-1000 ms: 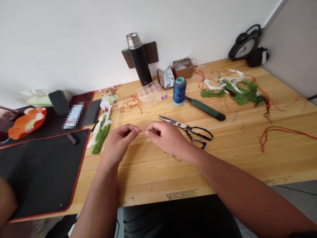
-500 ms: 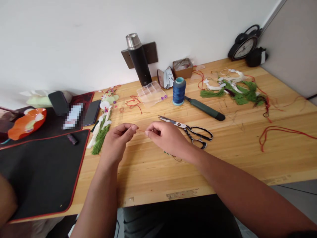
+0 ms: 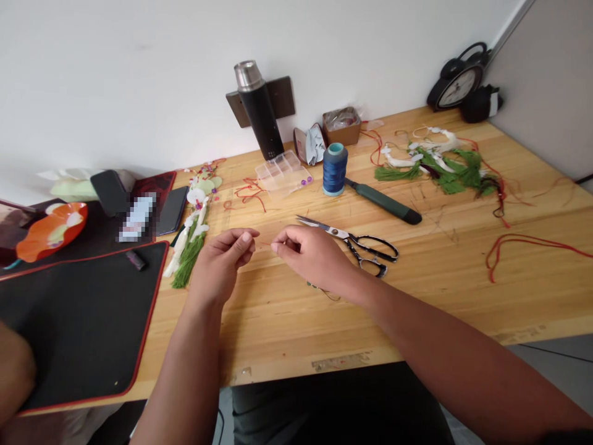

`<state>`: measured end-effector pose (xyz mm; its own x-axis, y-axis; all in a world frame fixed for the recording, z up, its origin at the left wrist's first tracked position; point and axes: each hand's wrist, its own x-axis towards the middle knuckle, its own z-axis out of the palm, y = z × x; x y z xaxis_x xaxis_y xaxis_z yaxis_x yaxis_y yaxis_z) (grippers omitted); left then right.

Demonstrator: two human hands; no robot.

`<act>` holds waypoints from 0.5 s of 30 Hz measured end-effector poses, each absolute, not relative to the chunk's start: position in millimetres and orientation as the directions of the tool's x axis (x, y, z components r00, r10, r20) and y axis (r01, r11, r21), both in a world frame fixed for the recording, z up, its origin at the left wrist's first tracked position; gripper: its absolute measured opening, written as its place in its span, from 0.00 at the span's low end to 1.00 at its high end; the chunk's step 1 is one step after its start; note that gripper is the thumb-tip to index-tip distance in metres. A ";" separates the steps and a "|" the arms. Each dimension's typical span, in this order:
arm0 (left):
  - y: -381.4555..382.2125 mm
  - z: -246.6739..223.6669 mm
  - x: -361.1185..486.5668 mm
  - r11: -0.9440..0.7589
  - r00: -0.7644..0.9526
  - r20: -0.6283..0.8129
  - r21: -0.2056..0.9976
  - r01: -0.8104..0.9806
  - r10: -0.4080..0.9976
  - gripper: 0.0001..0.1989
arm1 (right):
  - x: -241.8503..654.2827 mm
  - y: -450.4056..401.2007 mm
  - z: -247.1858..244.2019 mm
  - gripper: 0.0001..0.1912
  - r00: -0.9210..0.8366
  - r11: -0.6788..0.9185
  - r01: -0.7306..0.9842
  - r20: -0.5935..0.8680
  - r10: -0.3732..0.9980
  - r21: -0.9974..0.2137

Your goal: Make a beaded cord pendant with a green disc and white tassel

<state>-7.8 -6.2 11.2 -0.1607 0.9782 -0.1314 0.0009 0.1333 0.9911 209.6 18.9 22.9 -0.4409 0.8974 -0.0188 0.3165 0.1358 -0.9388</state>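
Over the middle of the table, my right hand (image 3: 315, 258) pinches a thin red thread (image 3: 265, 243) whose short end sticks out to the left. My left hand (image 3: 221, 264) faces it across a small gap, thumb against curled fingers; whatever is in that pinch is too small to make out. Black-handled scissors (image 3: 341, 233) lie partly behind my right hand, blades pointing left. Below its wrist, a small green piece with a thin cord (image 3: 315, 285) is partly covered. Green and white tassels (image 3: 188, 262) rest just left of my left hand.
A blue thread spool (image 3: 334, 172) and a dark green-handled tool (image 3: 382, 203) stand beyond the scissors. Behind are a clear divided box (image 3: 282, 175) and a black flask (image 3: 259, 117). More tassels (image 3: 445, 164) and red cord (image 3: 498, 250) lie right. A black mat (image 3: 88, 327) lies left.
My left thumb has drawn back slightly from the tip of the index finger, and its other fingers show more. My right hand stays almost still with the thread.
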 end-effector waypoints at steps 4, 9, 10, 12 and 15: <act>-6.6 12.1 -4.7 0.166 -0.099 -0.176 0.980 -0.106 0.979 0.21 | 209.4 18.6 22.0 0.07 -0.435 0.129 0.316 -0.022 0.900 -0.940; -6.9 12.7 -3.5 0.187 -0.052 -0.197 0.971 -0.151 0.979 0.19 | 209.5 18.6 20.0 0.08 -0.425 0.129 0.306 -0.014 0.905 -0.943; -6.8 12.3 -3.8 0.188 -0.046 -0.198 0.970 -0.154 0.979 0.19 | 209.6 18.8 19.7 0.09 -0.424 0.131 0.304 -0.010 0.906 -0.944; -6.9 11.1 -4.6 0.189 -0.036 -0.197 0.969 -0.158 0.980 0.18 | 210.0 19.2 19.6 0.09 -0.424 0.137 0.300 -0.003 0.906 -0.944; -7.1 9.3 -5.8 0.191 -0.018 -0.196 0.968 -0.163 0.980 0.18 | 210.4 20.0 20.1 0.08 -0.420 0.144 0.298 0.006 0.908 -0.944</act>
<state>-5.8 -7.1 9.3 -0.0178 0.9804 -0.1961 -0.1625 0.1906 0.9681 210.4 20.0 20.1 -0.4197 0.9077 0.0061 0.2979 0.1440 -0.9437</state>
